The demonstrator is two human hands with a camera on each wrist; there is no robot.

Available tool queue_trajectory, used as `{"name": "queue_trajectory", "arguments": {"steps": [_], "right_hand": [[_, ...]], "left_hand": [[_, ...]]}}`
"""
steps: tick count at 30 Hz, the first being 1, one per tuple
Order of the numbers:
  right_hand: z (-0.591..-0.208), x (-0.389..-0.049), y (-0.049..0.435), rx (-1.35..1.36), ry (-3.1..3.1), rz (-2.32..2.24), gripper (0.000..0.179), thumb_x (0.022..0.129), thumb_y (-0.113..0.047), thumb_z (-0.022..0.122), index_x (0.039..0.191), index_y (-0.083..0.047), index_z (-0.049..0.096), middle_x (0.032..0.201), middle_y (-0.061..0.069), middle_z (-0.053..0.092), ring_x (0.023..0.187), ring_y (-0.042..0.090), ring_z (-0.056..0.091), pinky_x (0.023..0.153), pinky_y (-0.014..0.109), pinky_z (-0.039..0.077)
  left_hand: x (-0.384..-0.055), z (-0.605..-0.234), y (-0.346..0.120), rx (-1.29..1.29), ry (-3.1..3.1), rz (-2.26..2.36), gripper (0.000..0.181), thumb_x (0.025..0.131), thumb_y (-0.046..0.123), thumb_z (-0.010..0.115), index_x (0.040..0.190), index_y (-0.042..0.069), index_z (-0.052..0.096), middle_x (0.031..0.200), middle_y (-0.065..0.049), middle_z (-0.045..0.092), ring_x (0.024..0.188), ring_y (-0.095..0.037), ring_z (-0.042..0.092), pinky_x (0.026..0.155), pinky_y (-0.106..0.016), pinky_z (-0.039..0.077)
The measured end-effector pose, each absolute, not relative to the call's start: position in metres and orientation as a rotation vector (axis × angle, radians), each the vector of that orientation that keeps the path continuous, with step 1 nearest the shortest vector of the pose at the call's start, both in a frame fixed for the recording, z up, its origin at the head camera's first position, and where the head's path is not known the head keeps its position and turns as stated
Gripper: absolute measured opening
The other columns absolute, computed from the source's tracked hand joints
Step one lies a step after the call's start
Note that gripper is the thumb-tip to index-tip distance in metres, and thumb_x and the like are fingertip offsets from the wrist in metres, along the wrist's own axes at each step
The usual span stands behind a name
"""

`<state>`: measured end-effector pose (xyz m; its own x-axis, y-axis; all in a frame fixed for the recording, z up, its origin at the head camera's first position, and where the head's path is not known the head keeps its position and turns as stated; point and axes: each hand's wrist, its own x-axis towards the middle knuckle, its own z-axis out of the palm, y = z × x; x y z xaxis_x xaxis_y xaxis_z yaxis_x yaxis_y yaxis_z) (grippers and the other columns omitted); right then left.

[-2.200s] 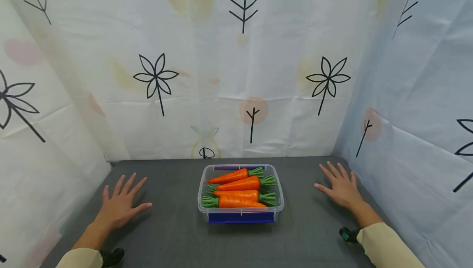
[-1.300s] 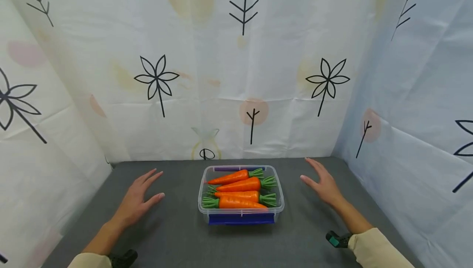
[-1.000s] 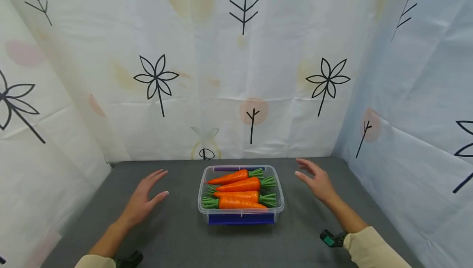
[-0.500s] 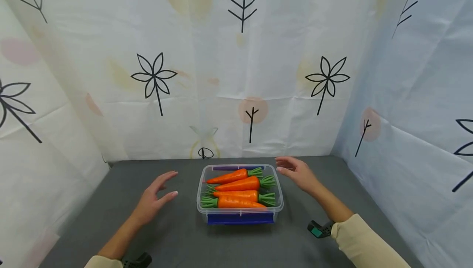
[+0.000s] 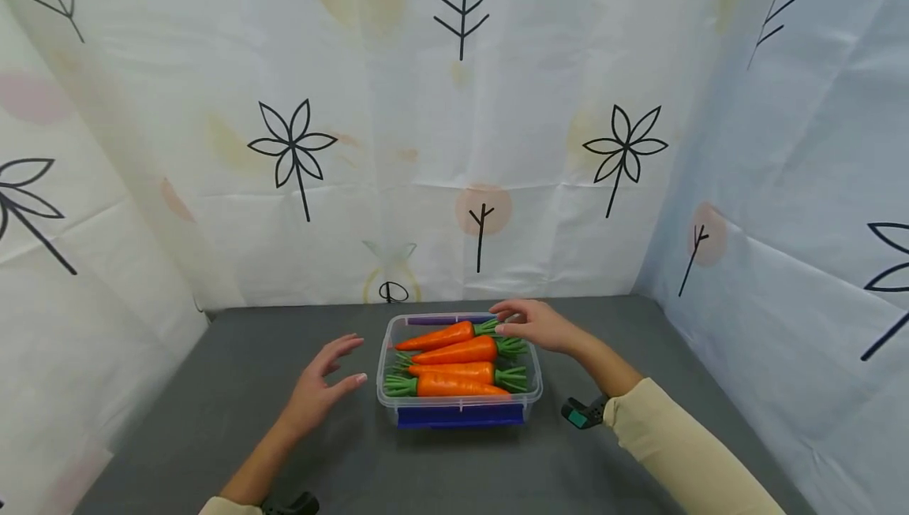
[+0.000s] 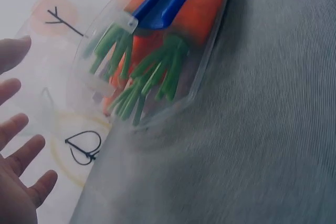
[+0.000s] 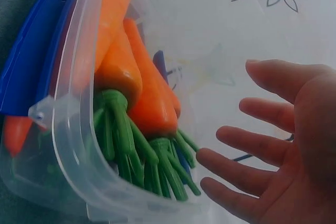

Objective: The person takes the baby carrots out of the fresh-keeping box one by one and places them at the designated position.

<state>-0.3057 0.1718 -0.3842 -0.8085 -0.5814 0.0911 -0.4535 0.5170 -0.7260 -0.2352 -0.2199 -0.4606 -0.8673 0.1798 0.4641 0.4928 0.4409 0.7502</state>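
Orange carrots point(image 5: 460, 385) with green tops; blue-latched clear box point(image 5: 460, 418).

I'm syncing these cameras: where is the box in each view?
Head: box, below centre.
Left wrist: box, upper middle, cut off by the top edge.
Right wrist: box, left half, cut off by the top edge.
Shared landmark: its blue front latch.
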Motion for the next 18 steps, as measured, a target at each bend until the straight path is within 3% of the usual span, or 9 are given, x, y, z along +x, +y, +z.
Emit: {"name": "queue_trajectory", "arguments": {"steps": [9, 18], "right_hand": [[-0.389, -0.312, 0.150, -0.924, 2.631, -0.945, 0.043, 0.097, -0.025, 0.061, 0.134, -0.005, 0.055, 0.124, 0.019, 0.059, 0.101, 0.029, 0.061, 0.082, 0.042, 0.051], [-0.393, -0.309, 0.138, -0.935, 2.712, -0.719, 0.045, 0.095, -0.025, 0.064, 0.134, -0.005, 0.055, 0.123, 0.015, 0.059, 0.106, 0.029, 0.059, 0.088, 0.046, 0.048]], "left_hand": [[-0.235, -0.478, -0.202, -0.452, -2.375, -1.559, 0.049, 0.090, 0.013, 0.070, 0.135, 0.005, 0.055, 0.144, -0.019, 0.044, 0.125, -0.040, 0.047, 0.097, -0.063, 0.036], [-0.240, -0.485, -0.189, -0.444, -2.306, -1.730, 0.051, 0.088, 0.006, 0.069, 0.136, 0.001, 0.053, 0.146, -0.022, 0.041, 0.126, -0.043, 0.046, 0.096, -0.062, 0.037]]}}
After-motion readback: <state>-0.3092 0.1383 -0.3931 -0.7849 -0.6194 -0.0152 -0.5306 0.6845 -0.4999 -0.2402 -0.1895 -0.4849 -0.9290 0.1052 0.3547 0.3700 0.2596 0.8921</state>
